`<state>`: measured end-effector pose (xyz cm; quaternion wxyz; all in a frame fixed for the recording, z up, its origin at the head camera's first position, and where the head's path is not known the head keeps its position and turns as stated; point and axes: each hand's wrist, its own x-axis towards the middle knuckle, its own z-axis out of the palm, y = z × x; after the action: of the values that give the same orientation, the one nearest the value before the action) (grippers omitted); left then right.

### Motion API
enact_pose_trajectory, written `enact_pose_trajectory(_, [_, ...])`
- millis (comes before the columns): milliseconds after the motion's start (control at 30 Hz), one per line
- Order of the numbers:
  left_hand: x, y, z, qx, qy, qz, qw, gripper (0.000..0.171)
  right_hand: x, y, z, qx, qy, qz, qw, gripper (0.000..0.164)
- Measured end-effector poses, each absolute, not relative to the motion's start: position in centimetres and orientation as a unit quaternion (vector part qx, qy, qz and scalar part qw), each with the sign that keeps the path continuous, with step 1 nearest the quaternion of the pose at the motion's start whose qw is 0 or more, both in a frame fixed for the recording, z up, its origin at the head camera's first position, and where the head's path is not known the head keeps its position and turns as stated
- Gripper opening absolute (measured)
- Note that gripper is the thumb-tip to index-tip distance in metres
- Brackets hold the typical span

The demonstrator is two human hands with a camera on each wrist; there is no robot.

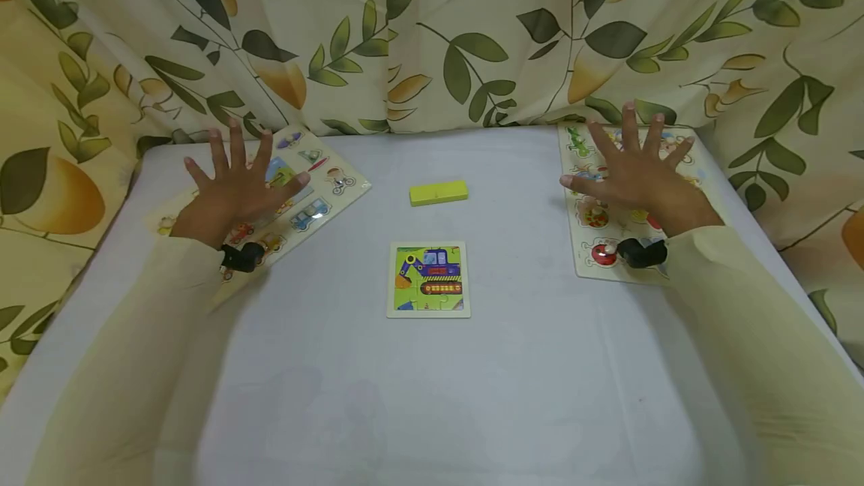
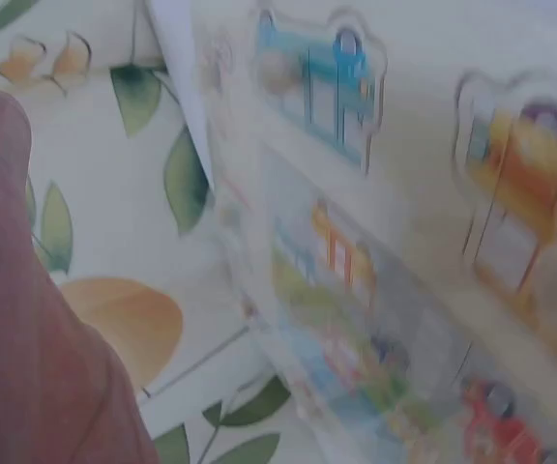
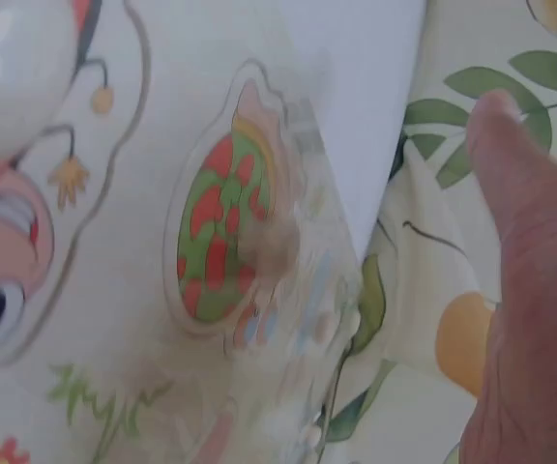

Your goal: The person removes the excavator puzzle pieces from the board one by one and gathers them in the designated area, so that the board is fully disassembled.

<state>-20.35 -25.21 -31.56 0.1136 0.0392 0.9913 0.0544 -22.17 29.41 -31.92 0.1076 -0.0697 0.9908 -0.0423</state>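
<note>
With fingers spread straight, the left hand (image 1: 232, 197) is over a vehicle puzzle board (image 1: 351, 178) at the left of the table. The right hand (image 1: 637, 171) is spread the same way over an insect puzzle board (image 1: 587, 265) at the right. Neither hand holds anything; whether they touch the boards cannot be told. Between them lies a small square jigsaw (image 1: 428, 280) with a purple excavator picture in a white frame. Behind it sits a yellow-green rectangular block (image 1: 439, 193). The left wrist view shows a blue bus piece (image 2: 322, 87), and the right wrist view a red-and-green bug piece (image 3: 225, 227).
A white cloth covers the table (image 1: 432, 403). A leaf-and-fruit patterned curtain (image 1: 432, 36) hangs along the back and both sides, close to the far edges of both boards. Dark straps with small black cameras (image 1: 250, 256) sit at the wrists.
</note>
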Motion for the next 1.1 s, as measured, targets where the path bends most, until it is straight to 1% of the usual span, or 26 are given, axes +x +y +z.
enact_pose_trajectory(233, [-18.8, -24.0, -32.4, 0.113, 0.987, 0.085, 0.074, 0.098, -21.9, 29.0, -31.8, -0.078, 0.99, -0.063, 0.096, 0.097])
enact_pose_trajectory(367, [-17.7, -22.8, -33.1, 0.164, 0.979, 0.101, 0.066, 0.093, -21.9, 28.6, -31.8, -0.098, 0.988, -0.083, 0.086, 0.088])
enact_pose_trajectory(500, [-16.2, -21.2, -33.6, 0.198, 0.97, 0.109, 0.093, 0.09, -22.1, 28.2, -31.9, -0.122, 0.983, -0.108, 0.081, 0.077])
enact_pose_trajectory(667, [-14.3, -19.2, -34.2, 0.242, 0.954, 0.128, 0.122, 0.09, -22.1, 27.4, -32.0, -0.152, 0.978, -0.122, 0.07, 0.071])
enact_pose_trajectory(833, [-12.6, -17.1, -34.5, 0.278, 0.939, 0.136, 0.153, 0.089, -22.1, 26.3, -31.8, -0.183, 0.966, -0.163, 0.082, 0.062])
enact_pose_trajectory(933, [-11.5, -15.9, -34.7, 0.276, 0.936, 0.14, 0.171, 0.09, -21.8, 25.4, -31.6, -0.195, 0.955, -0.2, 0.098, 0.059])
enact_pose_trajectory(1100, [-9.7, -14.3, -34.7, 0.254, 0.935, 0.145, 0.201, 0.093, -21.4, 23.7, -31.2, -0.221, 0.946, -0.218, 0.097, 0.051])
